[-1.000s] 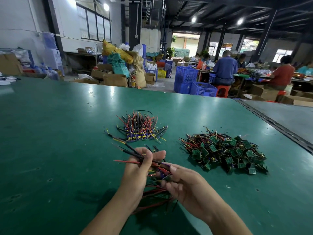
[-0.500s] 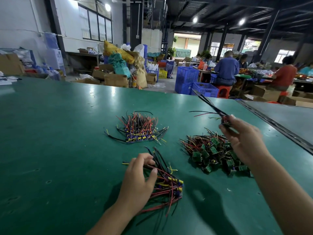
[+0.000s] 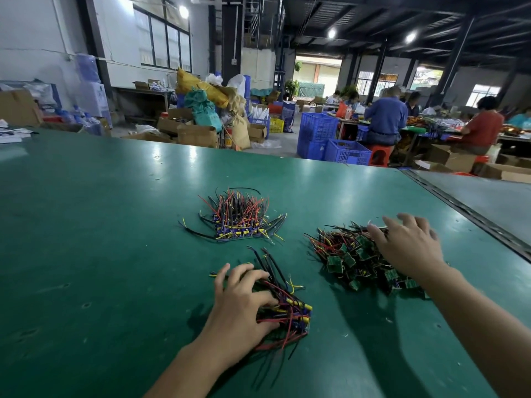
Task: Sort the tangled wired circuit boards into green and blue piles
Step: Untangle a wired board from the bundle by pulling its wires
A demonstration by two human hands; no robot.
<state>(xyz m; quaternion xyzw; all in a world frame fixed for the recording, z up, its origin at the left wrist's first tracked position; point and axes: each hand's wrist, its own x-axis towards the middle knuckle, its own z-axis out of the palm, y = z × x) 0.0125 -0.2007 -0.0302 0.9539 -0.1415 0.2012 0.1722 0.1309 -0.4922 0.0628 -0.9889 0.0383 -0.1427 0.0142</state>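
Three heaps of red, black and yellow wired circuit boards on one green table (image 3: 86,239): one blue-board pile (image 3: 235,222), one green-board pile (image 3: 350,259), one tangled mixed bundle (image 3: 290,311). Single boards too many to count. Two bare hands: left hand (image 3: 241,300), right hand (image 3: 408,248).

On the table (image 3: 100,254), the far pile (image 3: 238,222) lies behind the near tangle (image 3: 287,308); the right pile (image 3: 347,257) lies right of both

Left hand (image 3: 241,307) on tangle (image 3: 291,314), right hand (image 3: 409,249), green pile (image 3: 349,258)

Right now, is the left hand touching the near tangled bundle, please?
Touching. The head view shows the left hand resting directly on the tangled bundle, covering its wires.
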